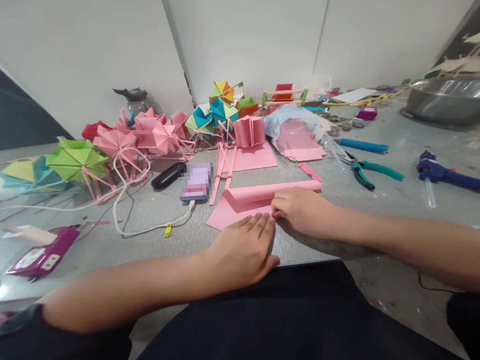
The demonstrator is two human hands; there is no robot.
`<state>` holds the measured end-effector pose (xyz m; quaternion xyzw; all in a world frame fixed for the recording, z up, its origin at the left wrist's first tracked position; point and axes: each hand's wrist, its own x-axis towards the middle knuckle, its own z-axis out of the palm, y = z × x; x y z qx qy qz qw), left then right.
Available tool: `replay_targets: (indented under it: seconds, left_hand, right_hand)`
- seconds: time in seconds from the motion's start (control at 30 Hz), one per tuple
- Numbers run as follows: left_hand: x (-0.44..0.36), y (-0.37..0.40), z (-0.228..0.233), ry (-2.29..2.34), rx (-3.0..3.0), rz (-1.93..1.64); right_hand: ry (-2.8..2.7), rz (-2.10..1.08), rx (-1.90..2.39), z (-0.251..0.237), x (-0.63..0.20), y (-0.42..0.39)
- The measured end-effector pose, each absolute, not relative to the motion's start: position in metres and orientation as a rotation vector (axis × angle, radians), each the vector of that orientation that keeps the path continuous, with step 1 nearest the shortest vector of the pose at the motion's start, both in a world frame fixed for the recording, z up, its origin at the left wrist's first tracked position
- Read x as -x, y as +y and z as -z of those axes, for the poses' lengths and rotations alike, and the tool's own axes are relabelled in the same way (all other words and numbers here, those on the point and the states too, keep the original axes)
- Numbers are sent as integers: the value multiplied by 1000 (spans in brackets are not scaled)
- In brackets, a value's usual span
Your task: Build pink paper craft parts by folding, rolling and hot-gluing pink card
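Note:
A sheet of pink paper (242,207) lies near the table's front edge, its far side curled over into a loose roll. My left hand (245,248) rests flat on the sheet's near edge, fingers stretched out. Beside it, touching its fingertips, my right hand (300,211) is closed with curled fingers on the sheet's right part; its fingertips are partly hidden. Just beyond the roll are a small pink strip (309,172), thin crossed pink paper sticks (223,173) and a flat pink sheet (258,157) with a folded pink paper piece (249,131) standing on it.
Paper wheels on stick stands, some pink (118,142) and one green (76,161), line the back left. A phone (198,183) on a white cable, a black case (168,175) and a purple power strip (43,251) lie left. Pliers (371,170), a glue gun (449,173) and a metal bowl (452,102) are right.

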<state>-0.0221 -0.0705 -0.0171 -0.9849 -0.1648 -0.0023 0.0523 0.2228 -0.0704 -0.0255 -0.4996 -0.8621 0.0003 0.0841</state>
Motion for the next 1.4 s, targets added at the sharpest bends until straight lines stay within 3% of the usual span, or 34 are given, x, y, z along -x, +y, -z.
replay_targets:
  seconds: [0.2, 0.57, 1.07, 1.4]
  left_hand:
    - [20, -71, 28, -465, 2973, 5]
    - [15, -59, 16, -589, 3165, 37]
    - [19, -38, 19, -655, 3334, 118]
    - [19, -24, 17, -675, 3289, 133]
  right_hand:
    - [-2568, -14, 1473, 19, -222, -71]
    - [-2641, 347, 1308, 31, -219, -116]
    - [-2611, 208, 1404, 25, -210, -108]
    - [-2668, -88, 1535, 1, -211, -86]
